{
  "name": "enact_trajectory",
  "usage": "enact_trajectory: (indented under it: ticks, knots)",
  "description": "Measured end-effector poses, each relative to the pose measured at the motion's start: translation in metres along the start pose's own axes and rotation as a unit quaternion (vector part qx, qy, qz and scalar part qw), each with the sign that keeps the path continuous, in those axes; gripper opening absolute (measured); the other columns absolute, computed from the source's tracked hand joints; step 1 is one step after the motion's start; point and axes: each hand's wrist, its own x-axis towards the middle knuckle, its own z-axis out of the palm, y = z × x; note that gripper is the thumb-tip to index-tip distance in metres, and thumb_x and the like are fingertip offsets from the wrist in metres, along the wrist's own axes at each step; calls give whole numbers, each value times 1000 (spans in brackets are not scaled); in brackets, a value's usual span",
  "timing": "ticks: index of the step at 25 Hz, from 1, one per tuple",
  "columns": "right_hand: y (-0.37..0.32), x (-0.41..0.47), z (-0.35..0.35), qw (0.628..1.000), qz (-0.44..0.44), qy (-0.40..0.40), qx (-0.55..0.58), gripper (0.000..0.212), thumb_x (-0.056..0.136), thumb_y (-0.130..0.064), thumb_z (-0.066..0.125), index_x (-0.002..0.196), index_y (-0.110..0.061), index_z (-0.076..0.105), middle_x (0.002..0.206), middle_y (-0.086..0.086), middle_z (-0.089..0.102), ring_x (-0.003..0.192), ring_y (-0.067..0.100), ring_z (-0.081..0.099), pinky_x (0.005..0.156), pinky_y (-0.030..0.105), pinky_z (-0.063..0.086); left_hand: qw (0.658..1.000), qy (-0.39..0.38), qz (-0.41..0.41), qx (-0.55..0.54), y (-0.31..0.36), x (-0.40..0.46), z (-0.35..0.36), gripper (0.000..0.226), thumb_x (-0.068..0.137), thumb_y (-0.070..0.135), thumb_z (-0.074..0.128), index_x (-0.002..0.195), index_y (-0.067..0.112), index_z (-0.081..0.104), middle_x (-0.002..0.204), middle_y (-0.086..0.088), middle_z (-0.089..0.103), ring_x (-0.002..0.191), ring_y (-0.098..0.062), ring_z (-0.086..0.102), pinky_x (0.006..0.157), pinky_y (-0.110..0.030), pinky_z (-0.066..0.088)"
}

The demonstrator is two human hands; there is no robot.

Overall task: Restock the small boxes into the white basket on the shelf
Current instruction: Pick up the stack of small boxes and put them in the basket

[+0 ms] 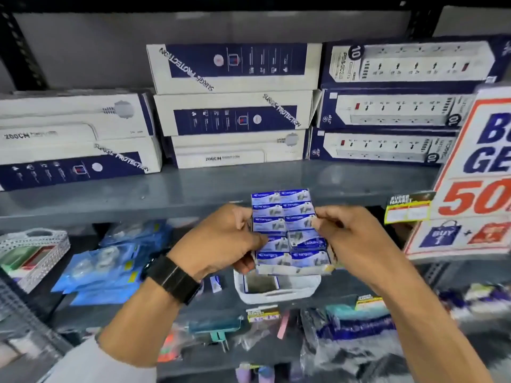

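A pack of several small blue-and-white boxes [287,230] is held up in front of the shelf edge, in two columns inside a shallow carton. My left hand [221,239] grips its left side, with the thumb on one box near the middle. My right hand [348,236] pinches the right side at the upper boxes. Directly below the pack sits the white basket [276,293] on the lower shelf, with one open box visible inside. One loose small box [215,283] lies left of the basket.
Stacked power-strip boxes [235,106] fill the upper grey shelf [193,189]. A red-and-blue promo sign [475,175] hangs at the right. Blue blister packs [110,269] and a patterned basket [33,255] sit left; bagged goods [345,333] lie below.
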Motion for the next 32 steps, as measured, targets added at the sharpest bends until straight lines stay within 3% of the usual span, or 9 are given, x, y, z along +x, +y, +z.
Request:
enact_trajectory:
  ticks: [4, 7, 11, 14, 17, 21, 25, 27, 32]
  knots:
    - [42, -57, 24, 996, 55, -65, -25, 33, 102, -30, 55, 83, -4, 58, 69, 3, 56, 65, 12, 48, 65, 40, 47, 997, -54, -48, -11, -54, -34, 41, 22, 98, 6, 60, 105, 22, 73, 64, -1, 74, 49, -14, 64, 45, -22, 52]
    - [75, -59, 49, 987, 127, -82, -54, 32, 101, -21, 60, 77, -1, 53, 60, -3, 44, 57, 8, 38, 59, 38, 39, 993, -40, -108, 24, -95, -19, 65, 17, 96, 8, 61, 102, 19, 72, 65, -4, 74, 53, -20, 68, 50, -32, 58]
    - [128, -12, 76, 963, 241, -108, -59, 25, 99, -20, 59, 91, 3, 65, 50, -5, 44, 41, 8, 38, 49, 28, 32, 983, -16, -173, 53, -138, 43, 78, 10, 95, 14, 65, 86, 17, 62, 55, 0, 69, 62, -28, 75, 71, -52, 65]
    - [160, 38, 86, 950, 294, -96, -38, 24, 95, -15, 58, 103, 7, 64, 72, 12, 63, 62, 24, 51, 59, 30, 36, 982, 1, -179, 59, -162, 102, 84, 6, 95, 16, 67, 90, 18, 64, 62, 2, 72, 62, -24, 76, 70, -52, 65]
    - [184, 91, 91, 941, 317, -92, -74, 15, 90, -6, 56, 75, -4, 55, 71, 9, 52, 71, 27, 50, 58, 32, 35, 981, 6, -178, 83, -182, 164, 87, 29, 97, 20, 67, 125, 18, 62, 88, -7, 79, 59, -17, 76, 62, -38, 65]
    - [203, 140, 102, 926, 330, -122, -136, 16, 90, -9, 53, 74, -9, 50, 83, 10, 55, 77, 28, 53, 60, 30, 38, 974, -29, -206, 94, -206, 225, 92, 44, 97, 14, 64, 140, 11, 54, 128, -23, 70, 92, -32, 77, 80, -47, 64]
    - [209, 147, 126, 919, 319, -156, -174, 12, 90, -12, 57, 82, -4, 58, 103, 22, 68, 101, 36, 65, 85, 35, 52, 969, -38, -225, 99, -233, 239, 99, 34, 94, 7, 57, 128, 10, 59, 87, -6, 74, 64, -20, 75, 56, -34, 63]
    - [215, 143, 139, 914, 318, -176, -181, 18, 92, -14, 56, 101, -1, 65, 118, 23, 69, 116, 38, 63, 101, 40, 48, 965, -44, -217, 138, -244, 240, 105, 32, 95, 7, 59, 127, 8, 57, 88, -2, 69, 70, -21, 72, 45, -20, 52]
    - [228, 135, 157, 908, 340, -179, -166, 38, 92, -16, 55, 126, 3, 57, 135, 24, 60, 129, 38, 54, 112, 42, 40, 946, 9, -194, 258, -242, 243, 117, 34, 96, 22, 61, 130, 14, 60, 112, -11, 75, 98, -31, 71, 72, -35, 55]
